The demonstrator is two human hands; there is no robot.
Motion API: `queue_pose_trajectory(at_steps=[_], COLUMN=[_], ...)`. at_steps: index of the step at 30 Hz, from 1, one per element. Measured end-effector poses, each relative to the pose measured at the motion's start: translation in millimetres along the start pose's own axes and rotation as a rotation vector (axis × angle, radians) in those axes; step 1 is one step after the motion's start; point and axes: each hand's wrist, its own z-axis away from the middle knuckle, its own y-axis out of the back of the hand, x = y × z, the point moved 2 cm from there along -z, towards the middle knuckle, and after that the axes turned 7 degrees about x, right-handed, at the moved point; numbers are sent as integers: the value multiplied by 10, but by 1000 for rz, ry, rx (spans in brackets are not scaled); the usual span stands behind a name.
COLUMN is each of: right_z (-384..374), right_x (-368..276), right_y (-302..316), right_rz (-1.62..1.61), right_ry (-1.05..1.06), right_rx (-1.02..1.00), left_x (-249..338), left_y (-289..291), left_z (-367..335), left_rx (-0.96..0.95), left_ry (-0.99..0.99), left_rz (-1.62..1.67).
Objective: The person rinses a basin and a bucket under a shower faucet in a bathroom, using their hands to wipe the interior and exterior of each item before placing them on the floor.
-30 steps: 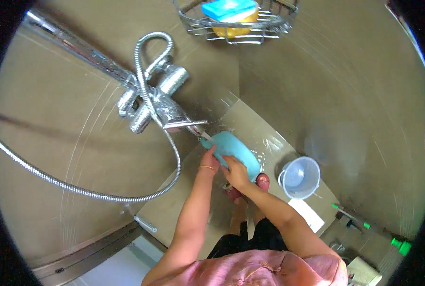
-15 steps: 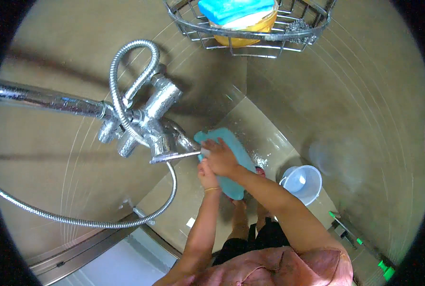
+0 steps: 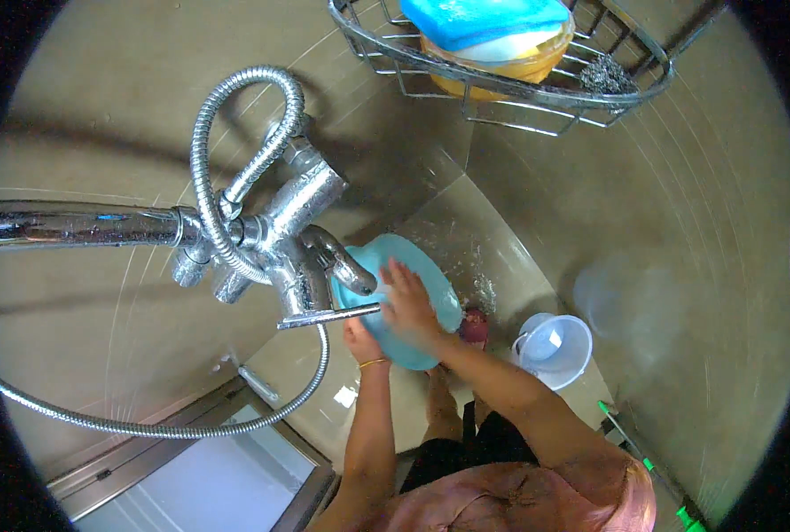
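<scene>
A turquoise plastic basin point(image 3: 426, 332) is held tilted below the chrome mixer tap point(image 3: 302, 275). My left hand point(image 3: 360, 342) grips its near left edge; part of that hand is hidden behind the tap's flat lever point(image 3: 333, 316). Over the basin's surface lies my right hand point(image 3: 406, 301), its fingers stretched out and slightly blurred, just right of the curved spout point(image 3: 352, 270). Whether the right palm presses on the plastic or hovers above it I cannot tell.
A wire corner rack point(image 3: 501, 84) holds a tub point(image 3: 537, 66) with a blue item point(image 3: 484, 19) on top, and a metal scourer point(image 3: 606, 74). A white bucket point(image 3: 555, 350) stands on the tiled floor at right. A shower hose point(image 3: 202, 133) loops around the tap.
The basin has turned so more of its broad face shows. My right hand has come away from my left and slid down over the basin. The view has shifted slightly.
</scene>
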Motion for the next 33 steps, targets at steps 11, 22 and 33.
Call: queue_pose_trajectory(at_steps=[11, 22, 33], right_z=[-621, -907, 24], right_x=[1084, 1003, 46], right_y=[31, -182, -90], right_rz=[93, -104, -109], right_ry=[-303, -212, -780], right_rx=[-105, -407, 258], left_x=[365, 174, -134], left_y=[213, 325, -196], left_z=[242, 62, -54], left_rx=[-177, -180, 100], left_ry=[370, 349, 313], left_rz=[397, 386, 413])
